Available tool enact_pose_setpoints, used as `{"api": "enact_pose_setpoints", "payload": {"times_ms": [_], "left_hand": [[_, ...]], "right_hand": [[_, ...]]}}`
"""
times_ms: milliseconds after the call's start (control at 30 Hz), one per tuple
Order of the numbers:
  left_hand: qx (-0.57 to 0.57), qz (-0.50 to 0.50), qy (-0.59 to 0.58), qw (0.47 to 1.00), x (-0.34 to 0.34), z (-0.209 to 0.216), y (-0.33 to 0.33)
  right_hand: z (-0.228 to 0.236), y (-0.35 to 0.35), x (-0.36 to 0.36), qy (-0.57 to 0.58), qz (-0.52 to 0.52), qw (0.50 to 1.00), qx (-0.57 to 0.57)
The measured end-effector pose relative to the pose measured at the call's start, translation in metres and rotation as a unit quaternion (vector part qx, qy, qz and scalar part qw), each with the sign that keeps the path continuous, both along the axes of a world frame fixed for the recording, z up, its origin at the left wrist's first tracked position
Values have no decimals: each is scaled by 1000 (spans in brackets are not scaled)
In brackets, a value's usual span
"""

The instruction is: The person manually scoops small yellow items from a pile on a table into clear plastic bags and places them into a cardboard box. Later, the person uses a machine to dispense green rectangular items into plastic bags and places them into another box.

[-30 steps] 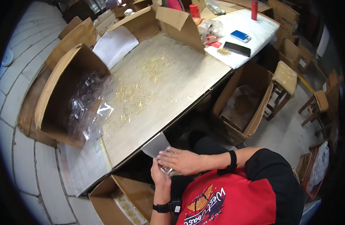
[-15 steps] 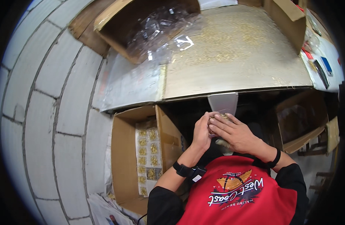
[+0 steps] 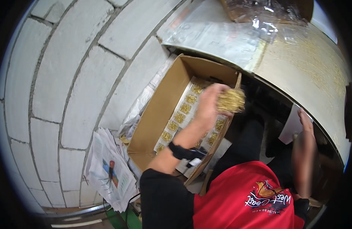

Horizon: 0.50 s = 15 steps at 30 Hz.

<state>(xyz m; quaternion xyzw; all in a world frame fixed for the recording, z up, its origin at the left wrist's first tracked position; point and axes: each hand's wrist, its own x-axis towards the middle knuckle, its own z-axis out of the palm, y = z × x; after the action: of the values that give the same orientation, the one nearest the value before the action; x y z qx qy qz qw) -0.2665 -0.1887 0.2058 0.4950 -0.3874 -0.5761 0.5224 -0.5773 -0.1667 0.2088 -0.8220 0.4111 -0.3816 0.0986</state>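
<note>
My left hand [image 3: 209,105] is closed around a small clear box packed with thin gold-coloured pins [image 3: 231,100]. It hangs over the right side of a cardboard carton [image 3: 153,110]. Inside the carton stand rows of similar clear boxes of gold pins [image 3: 179,117], partly covered by my left hand and forearm. My right hand [image 3: 306,121] is away to the right, beside a light grey metal chute [image 3: 290,125] at the table's edge. Its fingers look stretched out, with nothing seen in them; the forearm is smeared by motion.
Loose gold pins [image 3: 317,63] lie scattered over the worktable [image 3: 281,63]. Clear plastic boxes [image 3: 271,17] are heaped in another carton at the back. A block wall [image 3: 84,76] runs along the left. Papers and plastic bags [image 3: 107,168] lie beside the near carton.
My view has swung left. The hands, together before at the chute, have parted: the left has carried the pin box over the carton, while the right has stayed near the chute.
</note>
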Motion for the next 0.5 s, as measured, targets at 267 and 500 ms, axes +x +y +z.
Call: {"api": "enact_pose_setpoints", "payload": {"times_ms": [267,500], "left_hand": [[291,197,-31,936,174,-109,118],[462,155,43,872,140,-176,193]], "right_hand": [[-64,-3,-40,52,-105,967,228],[-80,-8,-26,200,-64,939,273]]}}
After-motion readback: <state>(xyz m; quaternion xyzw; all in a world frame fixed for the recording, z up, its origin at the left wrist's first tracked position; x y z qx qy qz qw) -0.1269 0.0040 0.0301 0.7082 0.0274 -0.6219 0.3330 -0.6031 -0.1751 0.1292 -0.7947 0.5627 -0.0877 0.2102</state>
